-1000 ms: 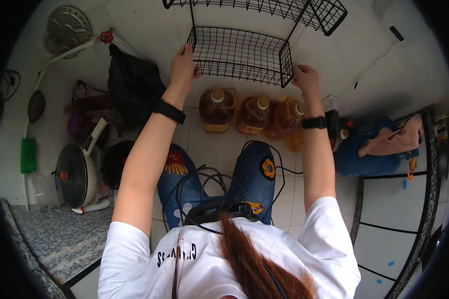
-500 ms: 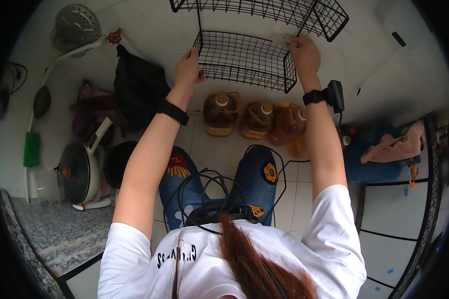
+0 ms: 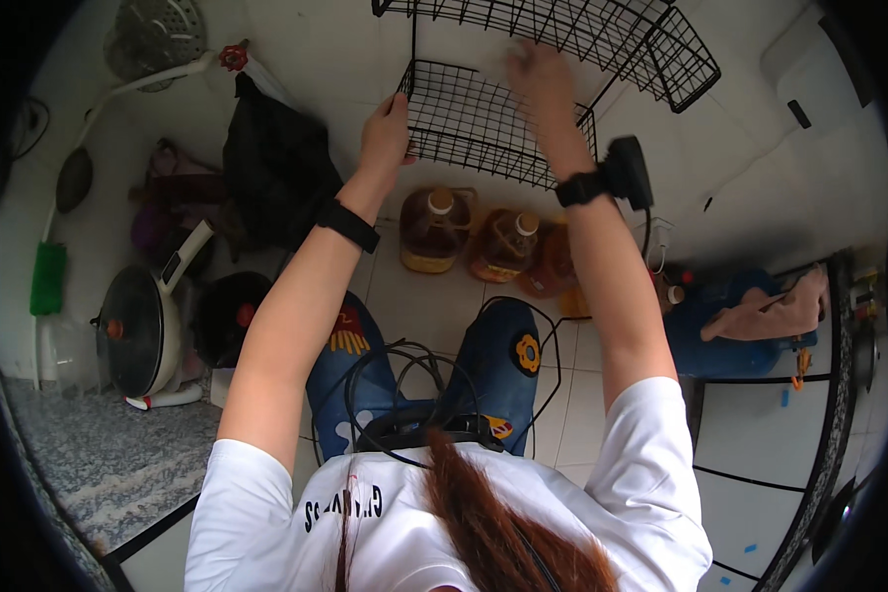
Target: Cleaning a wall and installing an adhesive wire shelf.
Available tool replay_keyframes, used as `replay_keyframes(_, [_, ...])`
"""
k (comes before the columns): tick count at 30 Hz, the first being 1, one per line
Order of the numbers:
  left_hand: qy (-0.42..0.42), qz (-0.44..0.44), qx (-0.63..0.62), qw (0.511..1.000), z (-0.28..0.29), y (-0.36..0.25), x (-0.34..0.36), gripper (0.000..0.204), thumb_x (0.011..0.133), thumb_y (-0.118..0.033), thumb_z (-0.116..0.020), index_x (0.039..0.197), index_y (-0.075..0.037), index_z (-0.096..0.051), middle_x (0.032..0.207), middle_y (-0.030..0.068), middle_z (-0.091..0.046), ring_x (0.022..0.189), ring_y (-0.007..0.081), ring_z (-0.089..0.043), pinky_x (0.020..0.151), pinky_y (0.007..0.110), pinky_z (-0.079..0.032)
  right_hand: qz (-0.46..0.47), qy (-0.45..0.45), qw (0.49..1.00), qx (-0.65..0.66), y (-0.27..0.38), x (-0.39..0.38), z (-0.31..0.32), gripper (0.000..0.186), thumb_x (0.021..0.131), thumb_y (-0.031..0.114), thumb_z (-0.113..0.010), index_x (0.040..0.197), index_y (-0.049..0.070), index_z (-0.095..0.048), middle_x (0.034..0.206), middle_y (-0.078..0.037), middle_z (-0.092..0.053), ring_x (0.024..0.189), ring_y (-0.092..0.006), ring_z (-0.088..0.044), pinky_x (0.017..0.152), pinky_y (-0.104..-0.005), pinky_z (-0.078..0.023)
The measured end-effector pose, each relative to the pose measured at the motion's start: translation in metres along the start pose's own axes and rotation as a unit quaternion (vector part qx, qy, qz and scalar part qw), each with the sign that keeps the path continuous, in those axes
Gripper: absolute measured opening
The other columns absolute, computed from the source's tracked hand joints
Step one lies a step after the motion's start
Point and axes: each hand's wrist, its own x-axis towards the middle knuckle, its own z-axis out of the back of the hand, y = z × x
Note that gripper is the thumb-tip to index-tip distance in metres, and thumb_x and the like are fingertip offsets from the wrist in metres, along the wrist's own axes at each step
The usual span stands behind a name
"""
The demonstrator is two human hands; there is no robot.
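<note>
Black is crisscrossing the wire rack [image 3: 469, 138] in a fine grid! 2 wristbands [image 3: 348, 226] are showing solid black, jugs [image 3: 432, 232] are glowing amber, blue jeans [image 3: 488, 370] are flashing a yellow flower patch [image 3: 527, 352], grey speckles are covering the counter [image 3: 79, 444].

got a row of amber jugs [image 3: 431, 237] on the tiled floor [image 3: 579, 419], a black bag [image 3: 274, 148] hanging just below a red knob [image 3: 234, 56], a cream pan [image 3: 168, 340] with a dark lid [image 3: 131, 345] near the speckled counter [image 3: 99, 464], plus a pink cloth [image 3: 770, 311] draped over something blue, right side.
</note>
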Motion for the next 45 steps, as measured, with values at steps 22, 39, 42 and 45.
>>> replay_keyframes(22, [0.023, 0.020, 0.004, 1.000, 0.004, -0.003, -0.002, 0.049, 0.092, -0.045, -0.041, 0.124, -0.008, -0.047, 0.090, 0.0019, -0.054, 0.068, 0.0133, -0.052, 0.065, 0.032, -0.047, 0.194, -0.012, 0.924, -0.330, -0.034, -0.023, 0.035, 0.014, 0.076, 0.008, -0.058, 0.087, 0.002, -0.064, 0.080, -0.013, -0.060, 0.083, -0.0313, -0.057, 0.071, -0.0391, -0.047])
replay_keyframes(39, [0.023, 0.009, -0.003, 1.000, 0.002, -0.005, -0.005, 0.047, 0.093, -0.041, -0.038, 0.126, -0.009, -0.047, 0.080, 0.0011, -0.053, 0.063, 0.0110, -0.049, 0.060, 0.029, -0.046, 0.311, 0.025, 0.900, -0.304, -0.061, -0.022, 0.063, 0.018, 0.075, 0.001, -0.052, 0.088, 0.006, -0.063, 0.093, -0.011, -0.056, 0.087, -0.0284, -0.057, 0.071, -0.0370, -0.050])
replay_keyframes(42, [0.025, -0.002, -0.007, 1.000, 0.004, -0.003, 0.000, 0.047, 0.093, -0.040, -0.038, 0.127, -0.009, -0.047, 0.079, 0.0008, -0.053, 0.064, 0.0110, -0.049, 0.060, 0.029, -0.046, 0.247, 0.027, 0.884, -0.396, -0.063, -0.021, 0.074, 0.011, 0.073, 0.001, -0.052, 0.075, 0.004, -0.062, 0.089, -0.012, -0.057, 0.085, -0.0303, -0.058, 0.069, -0.0382, -0.050])
replay_keyframes(45, [0.042, 0.014, 0.008, 0.999, 0.008, -0.004, -0.002, 0.051, 0.093, -0.043, -0.041, 0.128, -0.007, -0.044, 0.093, 0.0039, -0.055, 0.070, 0.0134, -0.054, 0.066, 0.032, -0.049, 0.197, 0.025, 0.896, -0.398, -0.055, -0.020, 0.072, 0.020, 0.077, 0.000, -0.047, 0.089, 0.004, -0.062, 0.088, -0.016, -0.058, 0.082, -0.0337, -0.058, 0.072, -0.0405, -0.048])
